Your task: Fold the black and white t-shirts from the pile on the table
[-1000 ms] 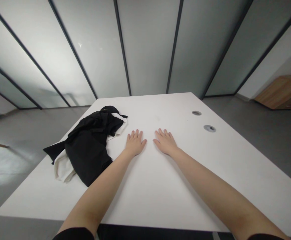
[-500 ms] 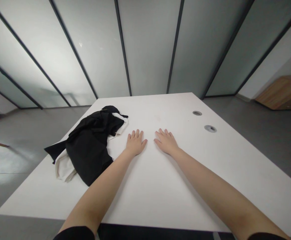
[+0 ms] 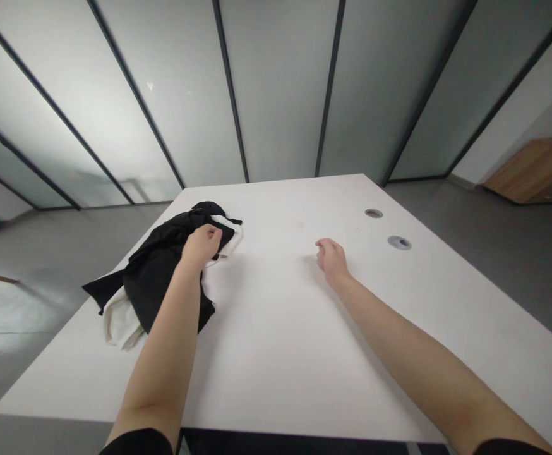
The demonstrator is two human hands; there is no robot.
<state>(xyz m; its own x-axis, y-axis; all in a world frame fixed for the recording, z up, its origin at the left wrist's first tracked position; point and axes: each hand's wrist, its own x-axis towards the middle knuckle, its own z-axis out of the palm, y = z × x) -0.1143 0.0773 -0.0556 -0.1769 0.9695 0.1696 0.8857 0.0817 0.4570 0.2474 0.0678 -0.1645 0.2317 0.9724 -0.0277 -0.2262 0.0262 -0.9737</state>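
A crumpled heap of black cloth [image 3: 150, 265] lies on the left of the white table [image 3: 276, 354], with white cloth [image 3: 122, 319] showing from under it at the lower left and along its right side. Over the upper right of this heap is my left hand [image 3: 202, 243], its fingers curled in; no cloth is visibly gathered between them. My right hand [image 3: 333, 258] is a little above the bare tabletop, right of the middle. Its fingers are bent inward and nothing shows in them. My left forearm covers part of the black cloth.
Two round cable holes [image 3: 400, 242] are set in the table's right side. Behind the far edge stands a frosted glass wall [image 3: 280, 88] with dark frames. A wooden cabinet [image 3: 532, 167] is on the floor at the far right.
Both hands have lifted from lying flat on the table and their fingers have curled. My left hand has moved left over the cloth; my right hand has moved slightly right. The cloth lies as before.
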